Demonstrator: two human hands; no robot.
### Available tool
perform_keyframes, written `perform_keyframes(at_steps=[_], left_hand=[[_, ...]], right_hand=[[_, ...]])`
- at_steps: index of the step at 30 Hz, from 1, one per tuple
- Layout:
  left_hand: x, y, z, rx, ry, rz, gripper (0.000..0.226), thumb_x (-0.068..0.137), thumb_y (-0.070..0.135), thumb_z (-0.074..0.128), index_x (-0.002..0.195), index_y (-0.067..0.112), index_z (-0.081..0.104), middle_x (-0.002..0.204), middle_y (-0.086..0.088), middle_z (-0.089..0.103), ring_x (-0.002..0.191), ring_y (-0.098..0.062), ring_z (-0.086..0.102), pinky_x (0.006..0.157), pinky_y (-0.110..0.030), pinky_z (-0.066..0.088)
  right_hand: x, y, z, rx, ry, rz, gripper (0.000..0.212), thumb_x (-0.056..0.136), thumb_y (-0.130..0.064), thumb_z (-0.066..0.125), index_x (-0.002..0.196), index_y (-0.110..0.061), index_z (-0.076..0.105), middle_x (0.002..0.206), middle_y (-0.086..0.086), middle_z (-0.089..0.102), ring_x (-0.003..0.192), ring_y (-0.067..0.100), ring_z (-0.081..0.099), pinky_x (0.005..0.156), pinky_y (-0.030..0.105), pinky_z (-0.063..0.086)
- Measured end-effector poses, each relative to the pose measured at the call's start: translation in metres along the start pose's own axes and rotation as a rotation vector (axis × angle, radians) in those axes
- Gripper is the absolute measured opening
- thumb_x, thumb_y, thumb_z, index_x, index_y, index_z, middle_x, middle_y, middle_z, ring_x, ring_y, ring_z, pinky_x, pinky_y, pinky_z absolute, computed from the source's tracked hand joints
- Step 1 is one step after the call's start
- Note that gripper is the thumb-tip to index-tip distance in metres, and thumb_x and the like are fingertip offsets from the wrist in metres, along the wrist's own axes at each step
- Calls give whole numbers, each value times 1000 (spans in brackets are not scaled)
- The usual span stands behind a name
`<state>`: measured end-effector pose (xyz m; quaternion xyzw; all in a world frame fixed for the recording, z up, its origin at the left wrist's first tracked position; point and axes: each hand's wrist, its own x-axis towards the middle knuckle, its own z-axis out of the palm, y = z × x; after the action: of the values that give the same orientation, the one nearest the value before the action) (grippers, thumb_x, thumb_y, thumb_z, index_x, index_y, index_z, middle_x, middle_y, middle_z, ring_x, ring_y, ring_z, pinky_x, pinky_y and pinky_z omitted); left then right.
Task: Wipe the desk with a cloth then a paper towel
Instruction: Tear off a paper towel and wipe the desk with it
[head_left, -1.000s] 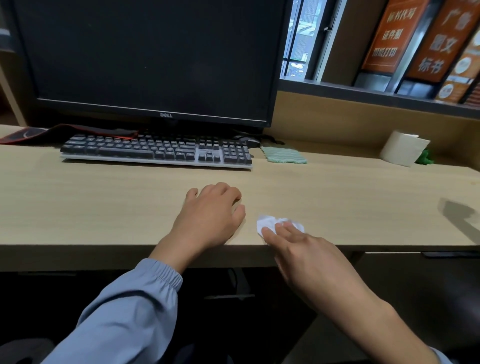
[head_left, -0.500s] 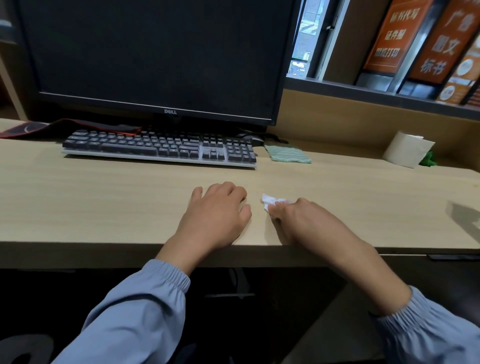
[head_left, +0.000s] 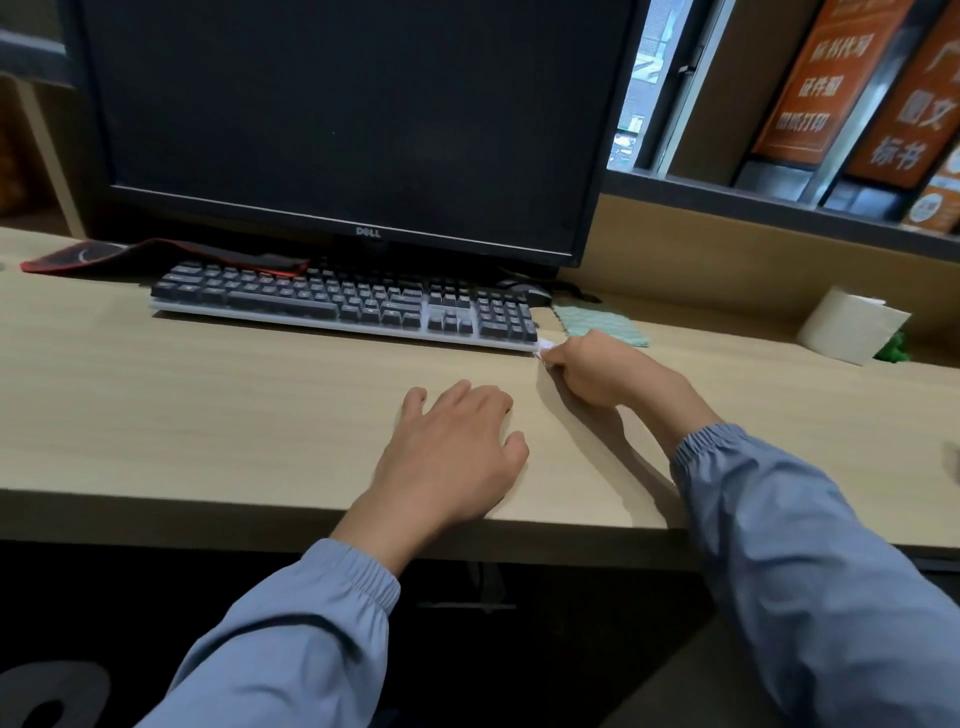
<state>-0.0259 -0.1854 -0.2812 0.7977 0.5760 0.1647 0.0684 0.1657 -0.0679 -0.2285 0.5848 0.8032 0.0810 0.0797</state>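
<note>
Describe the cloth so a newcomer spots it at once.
Start at the monitor and follow the keyboard to its right end. The cloth lies flat on the desk there, pale green and patterned, unlike the white roll farther right.

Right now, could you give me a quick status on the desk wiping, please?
Left hand flat on desk, idle. Right hand grips paper towel at keyboard corner. Green cloth just beyond.

A small white paper towel wad (head_left: 542, 347), mostly hidden in the right hand (head_left: 592, 371), rests on the pale wooden table (head_left: 208, 415). The green checked cloth (head_left: 602, 325) lies flat at its 1 o'clock.
</note>
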Motion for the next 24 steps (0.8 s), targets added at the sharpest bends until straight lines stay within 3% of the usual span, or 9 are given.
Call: perform_keyframes(at_steps=[3, 9, 18, 24], left_hand=[[0, 0, -1, -5, 5, 1, 51, 105, 50, 28, 149, 28, 41, 153, 10, 47, 146, -12, 34, 125, -53, 16], [1, -2, 0, -6, 5, 1, 51, 105, 51, 29, 150, 29, 41, 154, 12, 45, 144, -10, 34, 125, -53, 16], [1, -2, -1, -29, 26, -2, 47, 105, 51, 31, 145, 31, 44, 146, 13, 49, 138, -8, 39, 124, -51, 17], [1, -3, -1, -48, 32, -1, 47, 104, 51, 33, 146, 31, 44, 149, 14, 47, 141, -7, 36, 125, -51, 14]], right_hand=[[23, 8, -3, 18, -15, 11, 39, 101, -6, 39, 125, -16, 68, 121, 15, 67, 105, 34, 58, 77, 36, 41], [67, 12, -6, 41, -15, 36, 38, 103, -8, 44, 133, -17, 66, 122, 13, 69, 103, 33, 64, 84, 38, 51], [114, 23, -2, 52, 47, 129, 23, 99, -7, 52, 115, -9, 68, 103, 10, 68, 80, 27, 58, 72, 36, 48], [122, 22, -7, 89, 60, 153, 22, 99, -10, 50, 115, -7, 66, 117, 16, 67, 89, 32, 57, 89, 44, 53]])
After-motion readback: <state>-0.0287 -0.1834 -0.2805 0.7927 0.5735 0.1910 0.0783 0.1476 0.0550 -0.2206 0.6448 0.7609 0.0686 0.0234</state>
